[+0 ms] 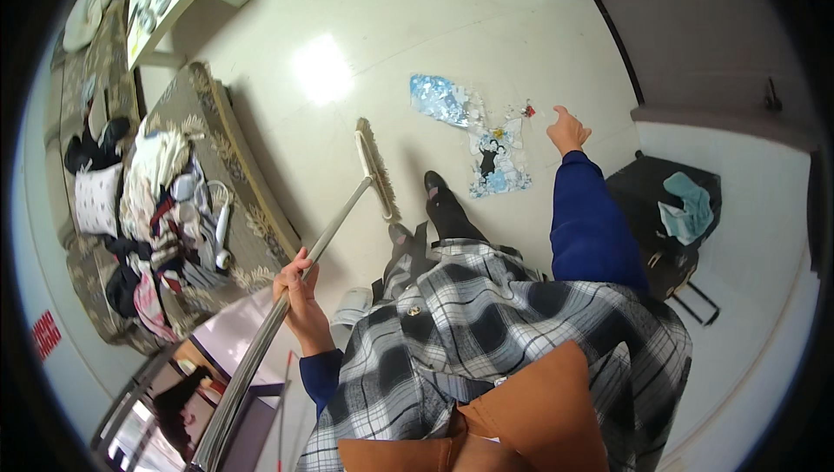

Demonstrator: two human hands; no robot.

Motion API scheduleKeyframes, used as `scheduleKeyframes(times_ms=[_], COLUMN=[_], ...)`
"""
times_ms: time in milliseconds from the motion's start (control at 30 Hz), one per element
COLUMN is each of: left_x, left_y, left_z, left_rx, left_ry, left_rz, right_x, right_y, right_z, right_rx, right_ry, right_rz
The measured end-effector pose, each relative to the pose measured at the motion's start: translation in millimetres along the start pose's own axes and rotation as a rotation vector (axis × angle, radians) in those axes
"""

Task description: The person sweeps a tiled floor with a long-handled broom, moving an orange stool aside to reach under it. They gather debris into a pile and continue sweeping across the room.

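My left hand (301,297) is wrapped around the silvery pole of a long-handled broom (343,211). The broom's wide bristled head (377,170) rests on the floor just ahead of my feet. At the right, my right hand (569,131) is stretched out over the floor, fingers partly bent and apart, with nothing seen in it. Left of that hand lies a clear plastic bag (497,159) printed with a cartoon couple in blue, white and black. A shiny blue-and-white plastic wrapper (441,99) adjoins it, and a small red bit (528,110) lies between the bag and my hand.
At the left stands a patterned sofa (252,203) heaped with clothes (161,194). A white table (174,16) with items on it is at the far left. A black suitcase (647,211) with a teal cloth (686,207) stands at the right, near a brown door (695,29).
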State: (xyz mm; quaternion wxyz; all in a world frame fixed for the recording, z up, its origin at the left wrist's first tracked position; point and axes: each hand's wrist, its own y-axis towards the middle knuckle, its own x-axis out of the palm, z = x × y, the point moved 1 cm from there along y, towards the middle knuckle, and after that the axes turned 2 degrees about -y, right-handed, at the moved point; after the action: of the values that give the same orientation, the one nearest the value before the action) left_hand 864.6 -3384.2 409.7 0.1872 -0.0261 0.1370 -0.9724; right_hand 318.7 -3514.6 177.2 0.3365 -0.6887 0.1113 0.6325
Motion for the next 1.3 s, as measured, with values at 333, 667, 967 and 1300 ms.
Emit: scheduleKeyframes(times_ms=[333,667,967,1300], left_x=[-87.3,-221.0,-338.7,-498.4], left_y=[-88.4,-189.3,-264.4,-289.1], left_z=[-44.8,-88.6,-109.8,-56.5], left_rx=[-0.015,0.13,0.209,0.294], left_ry=[-0.069,-0.222,-0.256,-0.31], left_rz=[0.387,0.692,0.936,0.837], right_x=[33.0,92.6,123.8,127.0], right_y=[-10.9,-208.8,-489.9,-763.7], right_z=[-59.9,-259.6,-401.6,-553.5], right_rx=[-0.362,-0.984,-1.579,-2.184], right_ry=[-0.109,0.059,0.03,-0.064], right_rz=[-0.041,-0.357,-0.735,-1.214])
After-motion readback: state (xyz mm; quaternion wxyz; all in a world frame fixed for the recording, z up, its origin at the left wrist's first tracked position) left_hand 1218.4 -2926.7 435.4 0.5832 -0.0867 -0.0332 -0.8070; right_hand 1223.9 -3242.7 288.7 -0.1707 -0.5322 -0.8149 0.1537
